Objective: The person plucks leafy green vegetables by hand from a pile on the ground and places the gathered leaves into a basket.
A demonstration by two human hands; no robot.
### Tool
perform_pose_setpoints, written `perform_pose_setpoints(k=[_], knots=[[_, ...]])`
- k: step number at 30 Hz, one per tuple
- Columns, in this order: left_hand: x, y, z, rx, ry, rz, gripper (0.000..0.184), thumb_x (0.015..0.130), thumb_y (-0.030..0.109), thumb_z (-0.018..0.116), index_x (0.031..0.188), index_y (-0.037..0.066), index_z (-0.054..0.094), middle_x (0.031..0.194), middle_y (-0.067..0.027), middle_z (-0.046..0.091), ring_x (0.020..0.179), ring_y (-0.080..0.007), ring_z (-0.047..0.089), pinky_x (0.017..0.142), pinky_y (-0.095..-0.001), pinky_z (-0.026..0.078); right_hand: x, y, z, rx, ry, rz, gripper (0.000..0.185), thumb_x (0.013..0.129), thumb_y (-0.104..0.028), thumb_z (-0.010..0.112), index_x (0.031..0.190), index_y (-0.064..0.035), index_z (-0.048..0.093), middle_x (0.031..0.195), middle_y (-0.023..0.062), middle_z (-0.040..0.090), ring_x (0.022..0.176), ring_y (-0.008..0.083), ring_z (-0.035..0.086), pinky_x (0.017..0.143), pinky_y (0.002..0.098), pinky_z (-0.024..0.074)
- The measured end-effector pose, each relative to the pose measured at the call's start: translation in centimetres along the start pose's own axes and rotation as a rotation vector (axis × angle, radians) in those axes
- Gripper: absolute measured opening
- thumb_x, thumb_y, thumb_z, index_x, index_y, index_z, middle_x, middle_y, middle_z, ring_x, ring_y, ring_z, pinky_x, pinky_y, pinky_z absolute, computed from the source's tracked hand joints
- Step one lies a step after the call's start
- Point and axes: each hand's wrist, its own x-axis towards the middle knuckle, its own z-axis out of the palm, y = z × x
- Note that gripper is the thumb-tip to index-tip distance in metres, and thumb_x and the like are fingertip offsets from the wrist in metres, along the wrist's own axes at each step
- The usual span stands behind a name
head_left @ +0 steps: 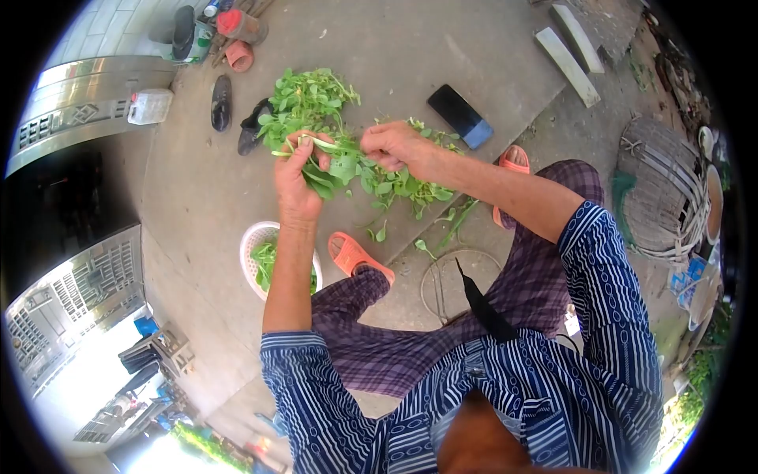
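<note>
My left hand (298, 178) is closed round a small bunch of leafy greens (344, 167), pale stems showing above the thumb and broad leaves hanging below. Just right of it, my right hand (393, 147) is pinched at the right end of this bunch; what lies inside its fingertips is partly hidden. Behind my left hand, a heap of leafy greens (304, 99) rests on the concrete floor. More loose greens (407, 186) are spread beneath my right hand and forearm. A white plastic basket (248, 246) with picked leaves inside stands below my left wrist, partly covered by my forearm.
A dark phone (460, 116) lies beyond my right forearm. Dark shoes (222, 103) and a red-lidded container (242, 26) are at the upper left. Orange slippers (359, 259) are on my feet. Pale slabs (567, 65) lie upper right, near a large woven basket (659, 186).
</note>
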Motion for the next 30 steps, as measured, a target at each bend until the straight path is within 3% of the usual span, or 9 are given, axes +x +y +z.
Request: perform_pose_setpoints(k=[4,6,7,9,16,19,21,24,30], knots=[[1.0,0.6,-2.1,-0.095,-0.025,0.034,0.007,0.082,0.007,0.051,0.086,0.001,0.053,0.079,-0.0135,0.057,0.059,-0.0136,0.047,0.056,-0.0244,0.041,1.1,1.4,-1.8,-0.211,0.101,0.040,0.008,0.067,-0.011,0.058,0.069,-0.0046,0.053,0.058,-0.0009,0.044,0.044,0.0062,0.033,0.039,0.0241,0.0228],[1.2,0.9,-2.7,-0.052,-0.030,0.008,0.007,0.082,0.007,0.051,0.087,0.002,0.053,0.079,-0.0127,0.057,0.061,-0.0139,0.047,0.057,-0.0251,0.041,1.5,1.7,-2.3,-0.639,0.317,-0.226,0.016,0.067,-0.013,0.060,0.079,-0.0026,0.059,0.060,0.0040,0.053,0.055,0.0151,0.051,0.049,0.0301,0.0396],[1.1,0.8,-2.8,-0.054,-0.028,0.008,0.007,0.082,0.007,0.051,0.087,0.002,0.053,0.079,-0.0127,0.057,0.061,-0.0139,0.047,0.057,-0.0251,0.041,2.0,2.1,-2.8,-0.640,0.316,-0.224,0.016,0.067,-0.013,0.060,0.079,-0.0026,0.059,0.060,0.0040,0.053,0.055,0.0151,0.051,0.049,0.0301,0.0396],[0.8,0.5,-2.7,0.045,0.058,-0.053,0.008,0.082,0.007,0.051,0.088,0.002,0.053,0.078,-0.0119,0.057,0.062,-0.0146,0.049,0.058,-0.0249,0.042,3.0,2.4,-3.6,-0.935,0.455,-0.281,0.025,0.067,-0.017,0.062,0.089,-0.0053,0.063,0.073,0.0109,0.062,0.076,0.0252,0.060,0.069,0.0358,0.0467],[1.0,0.1,-2.8,0.107,0.080,-0.128,0.009,0.083,0.007,0.050,0.089,0.001,0.053,0.077,-0.0114,0.058,0.069,-0.0186,0.056,0.063,-0.0284,0.047,2.9,0.7,-3.9,-1.112,0.293,-0.051,0.028,0.070,-0.025,0.063,0.092,-0.0091,0.065,0.092,0.0137,0.063,0.084,0.0285,0.060,0.076,0.0368,0.0468],[0.7,-0.5,-1.8,0.045,0.076,-0.193,0.011,0.083,0.007,0.049,0.091,0.001,0.052,0.079,-0.0121,0.058,0.071,-0.0212,0.059,0.066,-0.0337,0.050,3.1,0.8,-3.5,-1.038,0.410,-0.072,0.026,0.075,-0.027,0.060,0.088,-0.0051,0.065,0.084,0.0124,0.064,0.081,0.0248,0.061,0.071,0.0356,0.0476],[0.4,-1.5,-1.1,0.112,0.081,-0.275,0.012,0.083,0.007,0.049,0.094,0.000,0.050,0.082,-0.0128,0.058,0.071,-0.0227,0.061,0.063,-0.0355,0.052,2.8,1.0,-3.3,-0.270,0.182,-0.112,0.030,0.080,-0.027,0.055,0.091,-0.0008,0.063,0.082,0.0106,0.062,0.075,0.0201,0.058,0.068,0.0321,0.0469],[0.5,-3.0,0.2,0.177,0.071,-0.286,0.014,0.084,0.006,0.048,0.096,0.000,0.049,0.084,-0.0127,0.059,0.069,-0.0222,0.061,0.058,-0.0335,0.052,1.4,0.6,-0.6,0.109,0.116,-0.076,0.032,0.084,-0.025,0.050,0.098,0.0029,0.058,0.082,0.0086,0.058,0.068,0.0157,0.054,0.065,0.0293,0.0450],[-0.5,-4.3,2.3,0.263,0.055,-0.365,0.014,0.083,0.007,0.053,0.096,0.002,0.051,0.080,-0.0068,0.058,0.063,-0.0162,0.056,0.055,-0.0283,0.048,0.6,1.4,-0.6,-0.038,-0.002,-0.057,0.038,0.086,-0.031,0.048,0.111,-0.0030,0.052,0.094,0.0070,0.054,0.078,0.0157,0.052,0.066,0.0276,0.0433]])
